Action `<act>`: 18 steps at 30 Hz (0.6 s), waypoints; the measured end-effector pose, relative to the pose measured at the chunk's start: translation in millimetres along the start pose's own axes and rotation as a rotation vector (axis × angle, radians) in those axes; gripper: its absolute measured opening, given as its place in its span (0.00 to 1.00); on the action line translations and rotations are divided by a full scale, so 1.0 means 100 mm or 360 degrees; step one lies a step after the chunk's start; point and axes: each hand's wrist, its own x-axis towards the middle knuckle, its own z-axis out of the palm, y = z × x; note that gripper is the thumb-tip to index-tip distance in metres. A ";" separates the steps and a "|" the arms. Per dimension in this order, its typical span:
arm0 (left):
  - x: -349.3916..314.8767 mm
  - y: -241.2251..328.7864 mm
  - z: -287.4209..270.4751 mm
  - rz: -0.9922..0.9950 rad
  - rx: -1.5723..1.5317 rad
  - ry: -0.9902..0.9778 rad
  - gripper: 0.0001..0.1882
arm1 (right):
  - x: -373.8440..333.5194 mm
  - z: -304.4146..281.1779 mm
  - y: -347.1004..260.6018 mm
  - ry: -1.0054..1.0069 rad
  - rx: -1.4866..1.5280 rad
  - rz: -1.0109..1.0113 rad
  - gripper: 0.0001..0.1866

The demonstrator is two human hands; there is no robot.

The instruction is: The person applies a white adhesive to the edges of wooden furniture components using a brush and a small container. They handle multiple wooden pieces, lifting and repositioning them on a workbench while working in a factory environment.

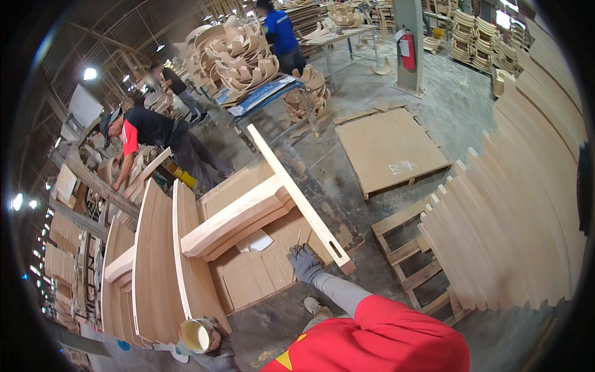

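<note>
At the lower left, my left hand is closed round a small round container with cream-coloured liquid in it. My gloved right hand is over the cardboard-covered worktable. A thin stick rises from its fingers, which look closed on it. Just past this hand lies a long straight wooden rail with a slot near its close end. Shaped wooden pieces reach from the rail to wide curved wooden panels on the left. A white sheet rests on the cardboard.
Tall stacks of curved wooden parts stand at the right beside a slatted pallet. Ahead, a board-topped pallet lies on the floor. A co-worker bends over at the left. A fire extinguisher hangs on a post.
</note>
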 end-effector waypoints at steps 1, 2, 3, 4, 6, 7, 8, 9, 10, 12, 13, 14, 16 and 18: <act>-0.04 -0.02 0.08 0.0077 0.0157 -0.0058 0.22 | -0.01 0.02 0.06 0.0022 -0.0026 0.0021 0.18; -0.08 -0.03 0.18 0.0163 0.0307 -0.0114 0.22 | -0.02 0.04 0.13 0.0046 -0.0056 0.0045 0.18; -0.10 -0.03 0.13 0.0263 0.0464 -0.0129 0.22 | -0.03 0.03 0.07 -0.0027 -0.0003 0.0037 0.18; -0.10 -0.01 0.06 0.0335 0.0604 -0.0158 0.22 | -0.02 -0.01 -0.01 -0.0097 0.0044 0.0018 0.19; -0.11 0.03 -0.07 0.0430 0.0873 -0.0253 0.22 | 0.00 -0.08 -0.05 -0.0245 0.0067 0.0008 0.20; -0.10 0.05 -0.10 0.0481 0.0990 -0.0324 0.22 | 0.02 -0.10 -0.04 -0.0234 0.0060 0.0023 0.20; -0.09 0.07 -0.15 0.0530 0.1101 -0.0394 0.22 | 0.03 -0.11 -0.04 -0.0224 0.0056 0.0035 0.20; -0.09 0.10 -0.19 0.0549 0.1158 -0.0434 0.22 | 0.00 -0.12 -0.05 -0.0232 0.0056 0.0041 0.20; -0.10 0.13 -0.23 0.0560 0.1217 -0.0484 0.21 | -0.01 -0.11 -0.05 -0.0188 0.0093 0.0045 0.19; -0.15 0.11 -0.20 0.0428 0.0917 -0.0367 0.21 | 0.00 -0.08 -0.03 -0.0212 0.0092 0.0048 0.19; -0.21 0.11 -0.18 0.0284 0.0650 -0.0313 0.21 | -0.01 -0.05 -0.01 -0.0229 0.0089 0.0054 0.19; -0.26 0.16 -0.16 0.0127 0.0355 -0.0266 0.21 | 0.00 -0.02 0.00 -0.0190 0.0054 0.0055 0.19; -0.39 0.25 -0.17 -0.0106 -0.0042 -0.0208 0.21 | -0.01 0.02 0.01 -0.0073 0.0054 0.0029 0.19; -0.48 0.33 -0.25 -0.0205 -0.0238 -0.0174 0.20 | 0.02 0.03 -0.03 -0.0182 -0.0008 0.0007 0.20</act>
